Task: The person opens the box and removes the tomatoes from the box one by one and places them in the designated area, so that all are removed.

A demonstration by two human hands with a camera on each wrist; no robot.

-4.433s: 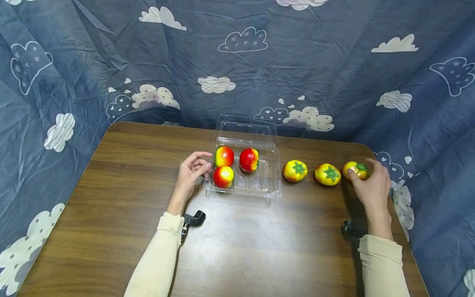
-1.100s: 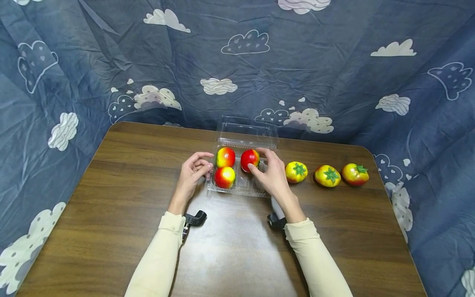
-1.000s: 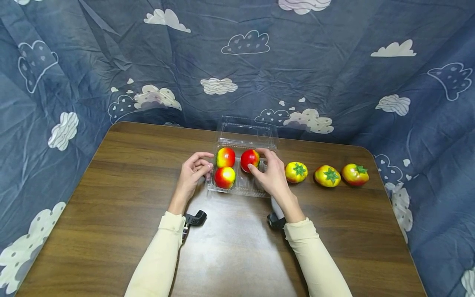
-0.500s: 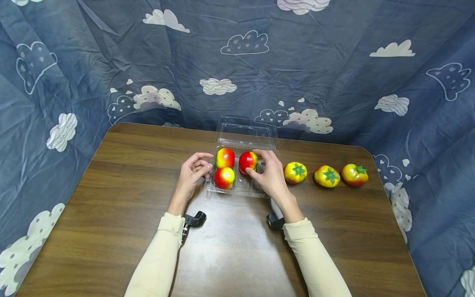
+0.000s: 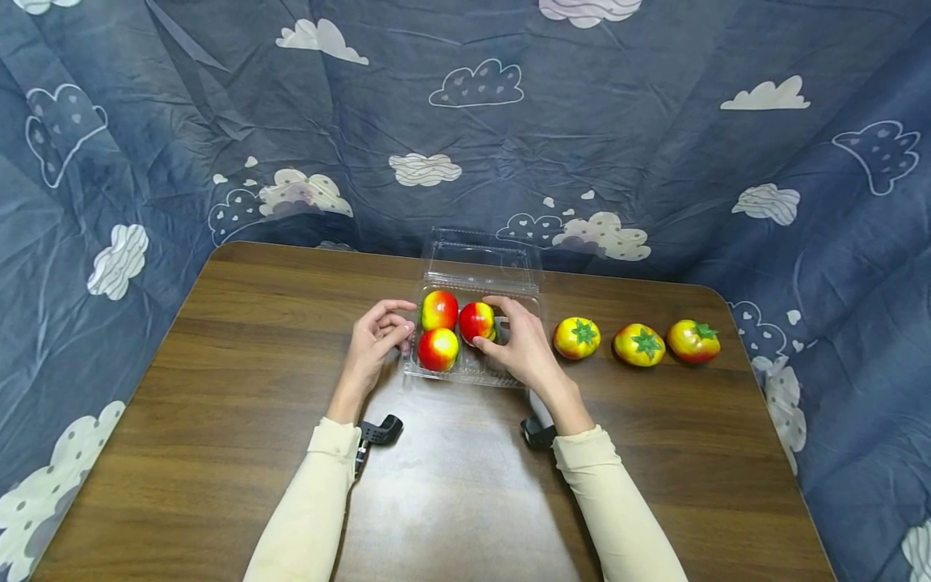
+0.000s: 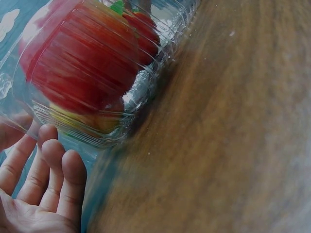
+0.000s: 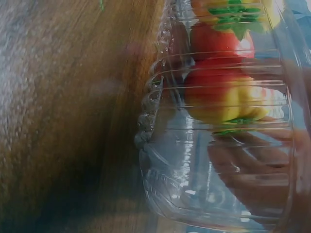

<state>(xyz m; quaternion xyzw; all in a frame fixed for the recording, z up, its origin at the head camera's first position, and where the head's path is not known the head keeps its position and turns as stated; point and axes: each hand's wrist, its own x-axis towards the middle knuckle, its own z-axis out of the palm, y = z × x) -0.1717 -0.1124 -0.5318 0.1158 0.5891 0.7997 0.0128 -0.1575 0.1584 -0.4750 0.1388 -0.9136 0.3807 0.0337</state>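
The right hand (image 5: 529,346) pinches a glossy, round red-and-yellow fruit (image 5: 475,320) between thumb and fingers, within a clear rectangular plastic container (image 5: 465,377). Just left of it, 2 matching fruits (image 5: 440,309) (image 5: 438,349) line the container's left wall. A gap, partly under the hand, separates the held fruit from the right wall. The left hand (image 5: 371,343) has relaxed, loosely bent fingers at the left edge; whether they touch it cannot be told. The clear lid (image 5: 482,257) tips back across the brown wooden table's (image 5: 218,388) far edge. Rightward, 3 yellow-and-red fruits with green leafy tops (image 5: 577,338) (image 5: 639,345) (image 5: 693,341) form a row, the last near the table's right edge.
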